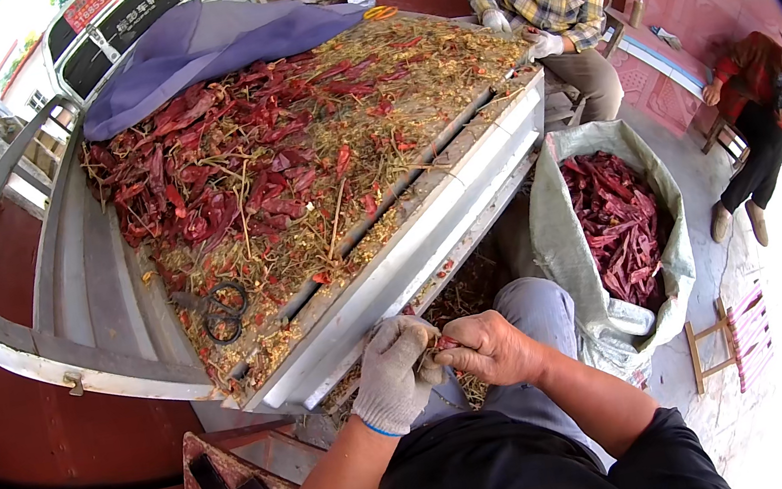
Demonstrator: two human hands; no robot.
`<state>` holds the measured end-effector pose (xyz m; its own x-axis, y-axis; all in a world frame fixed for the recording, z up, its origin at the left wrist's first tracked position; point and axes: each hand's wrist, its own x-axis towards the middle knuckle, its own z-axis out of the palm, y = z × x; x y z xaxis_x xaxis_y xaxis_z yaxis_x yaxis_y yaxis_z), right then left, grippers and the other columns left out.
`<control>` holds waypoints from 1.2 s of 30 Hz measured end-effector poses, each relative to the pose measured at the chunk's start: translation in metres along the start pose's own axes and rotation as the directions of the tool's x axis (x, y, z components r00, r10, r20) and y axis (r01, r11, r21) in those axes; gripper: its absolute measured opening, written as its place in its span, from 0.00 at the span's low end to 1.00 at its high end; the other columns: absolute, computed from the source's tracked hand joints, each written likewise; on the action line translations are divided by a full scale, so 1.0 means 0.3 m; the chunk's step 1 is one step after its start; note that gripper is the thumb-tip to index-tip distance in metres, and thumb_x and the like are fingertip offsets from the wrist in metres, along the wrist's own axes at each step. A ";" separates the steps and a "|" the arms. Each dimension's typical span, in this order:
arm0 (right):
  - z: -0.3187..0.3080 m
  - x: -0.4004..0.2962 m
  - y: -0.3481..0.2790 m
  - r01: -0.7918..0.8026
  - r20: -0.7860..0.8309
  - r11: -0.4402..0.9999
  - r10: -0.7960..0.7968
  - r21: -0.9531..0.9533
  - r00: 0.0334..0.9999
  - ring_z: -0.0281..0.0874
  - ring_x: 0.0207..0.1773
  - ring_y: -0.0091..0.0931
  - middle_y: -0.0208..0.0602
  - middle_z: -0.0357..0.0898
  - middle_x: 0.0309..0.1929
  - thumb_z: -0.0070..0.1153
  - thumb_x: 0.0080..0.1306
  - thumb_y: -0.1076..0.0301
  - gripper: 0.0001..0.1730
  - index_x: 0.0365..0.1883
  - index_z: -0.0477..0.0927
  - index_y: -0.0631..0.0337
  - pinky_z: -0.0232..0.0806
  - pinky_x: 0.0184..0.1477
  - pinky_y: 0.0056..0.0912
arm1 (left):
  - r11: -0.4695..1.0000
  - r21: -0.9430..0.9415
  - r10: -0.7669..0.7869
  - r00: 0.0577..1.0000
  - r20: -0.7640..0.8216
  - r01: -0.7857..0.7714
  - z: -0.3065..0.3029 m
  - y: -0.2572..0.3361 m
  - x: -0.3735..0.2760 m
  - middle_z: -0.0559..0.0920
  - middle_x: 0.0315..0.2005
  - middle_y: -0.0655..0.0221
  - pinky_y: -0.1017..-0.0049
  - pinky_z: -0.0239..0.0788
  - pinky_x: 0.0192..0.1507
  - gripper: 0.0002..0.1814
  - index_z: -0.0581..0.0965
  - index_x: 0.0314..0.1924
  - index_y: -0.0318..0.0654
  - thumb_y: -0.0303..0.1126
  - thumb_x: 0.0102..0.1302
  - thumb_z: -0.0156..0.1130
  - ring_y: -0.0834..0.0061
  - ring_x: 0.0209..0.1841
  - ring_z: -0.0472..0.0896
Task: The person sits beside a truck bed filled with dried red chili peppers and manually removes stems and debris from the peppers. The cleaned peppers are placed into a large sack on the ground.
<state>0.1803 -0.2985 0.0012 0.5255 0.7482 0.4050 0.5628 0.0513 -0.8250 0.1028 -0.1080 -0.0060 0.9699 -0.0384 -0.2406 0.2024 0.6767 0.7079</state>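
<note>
My left hand (396, 373), in a grey-white knit work glove, is closed on the stem end of a small dried red chili pepper (444, 343). Bare, my right hand (491, 348) pinches the same pepper between thumb and fingers; most of it is hidden. Both hands meet above my lap, just off the truck bed's edge. A heap of dried red chili peppers (211, 157) lies on the truck bed among stalks and yellow seeds. Black-handled scissors (225, 312) rest at the bed's near left corner. An open woven sack (547, 221) full of dried chili peppers stands to the right.
The metal edge of the truck bed (423, 255) runs in front of me. Across the far right corner sits a gloved person (544, 1); another person (757, 106) sits further right. A small folding stool (750, 339) stands beyond the sack. Purple cloth (202, 45) covers the heap's back.
</note>
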 end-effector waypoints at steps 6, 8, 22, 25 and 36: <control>-0.020 -0.037 -0.001 -0.128 -0.033 0.992 0.128 -0.013 0.991 0.82 0.36 0.47 0.47 0.78 0.31 0.65 0.78 0.62 0.13 0.40 0.82 0.65 0.74 0.39 0.47 | 0.982 0.186 0.042 0.994 -0.099 -0.023 0.053 0.014 0.020 0.81 0.27 0.69 0.74 0.71 0.27 0.10 0.81 0.43 0.36 0.34 0.83 0.60 0.78 0.24 0.77; -0.027 -0.052 0.007 -0.125 -0.046 0.992 0.124 0.000 0.991 0.82 0.36 0.47 0.48 0.78 0.31 0.64 0.78 0.63 0.13 0.40 0.81 0.65 0.74 0.39 0.46 | 0.960 0.279 0.032 0.992 -0.122 0.003 0.062 0.012 0.022 0.82 0.27 0.70 0.74 0.71 0.28 0.11 0.81 0.42 0.36 0.34 0.83 0.60 0.78 0.24 0.77; -0.395 -0.342 0.075 -0.620 -0.499 0.734 0.440 -0.279 0.746 0.87 0.39 0.44 0.48 0.87 0.39 0.68 0.73 0.67 0.10 0.47 0.85 0.64 0.77 0.43 0.42 | -0.246 0.961 0.281 0.939 0.198 -0.129 0.036 0.183 0.097 0.91 0.43 0.56 0.58 0.79 0.55 0.16 0.88 0.54 0.40 0.40 0.72 0.67 0.54 0.48 0.89; -0.559 -0.476 0.131 -0.685 -0.650 0.491 0.276 -0.538 0.708 0.86 0.53 0.47 0.53 0.87 0.51 0.68 0.69 0.69 0.21 0.59 0.82 0.67 0.76 0.56 0.47 | -0.218 0.973 0.448 0.877 0.173 -0.080 0.025 0.375 0.150 0.91 0.45 0.55 0.57 0.79 0.55 0.13 0.89 0.50 0.39 0.35 0.74 0.63 0.52 0.49 0.89; -0.290 -0.435 0.132 -0.605 -0.481 0.796 0.523 -0.019 0.704 0.90 0.37 0.34 0.47 0.89 0.36 0.65 0.73 0.74 0.09 0.47 0.88 0.70 0.80 0.43 0.37 | -0.781 0.612 0.333 0.912 0.241 0.124 -0.212 0.688 0.437 0.87 0.48 0.68 0.53 0.73 0.57 0.14 0.90 0.49 0.52 0.31 0.65 0.66 0.57 0.56 0.84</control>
<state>0.1895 -0.4517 -0.0500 0.9710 0.2350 0.0431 0.1423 -0.4239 -0.8944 0.2632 0.0733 0.0663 0.9843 0.0131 0.1759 0.0446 -0.9832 -0.1768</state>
